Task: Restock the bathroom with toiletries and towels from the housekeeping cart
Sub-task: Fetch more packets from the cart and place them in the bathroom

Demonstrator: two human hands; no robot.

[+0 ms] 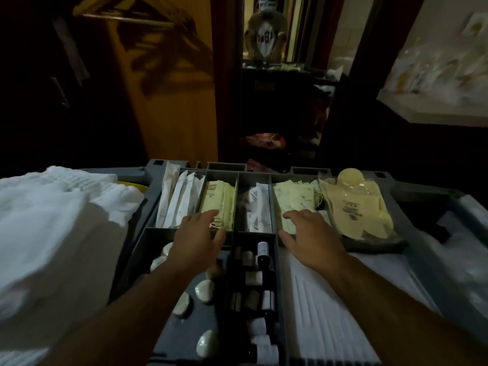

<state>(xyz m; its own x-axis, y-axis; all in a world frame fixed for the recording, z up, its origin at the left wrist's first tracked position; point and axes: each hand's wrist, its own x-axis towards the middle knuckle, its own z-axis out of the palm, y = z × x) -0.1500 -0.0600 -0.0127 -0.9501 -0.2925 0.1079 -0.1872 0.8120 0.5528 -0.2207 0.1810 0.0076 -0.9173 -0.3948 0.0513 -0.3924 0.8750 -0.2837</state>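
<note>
Together, left hand, right hand, two grips spread, over one cart tray

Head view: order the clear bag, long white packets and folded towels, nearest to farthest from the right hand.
1. Clear bag, just right of the right hand.
2. Long white packets, back-left compartment.
3. Folded towels, far left.

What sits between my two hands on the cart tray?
In the head view, a narrow compartment of white sachets lies between the left hand and right hand, with small dark bottles just nearer.
</note>
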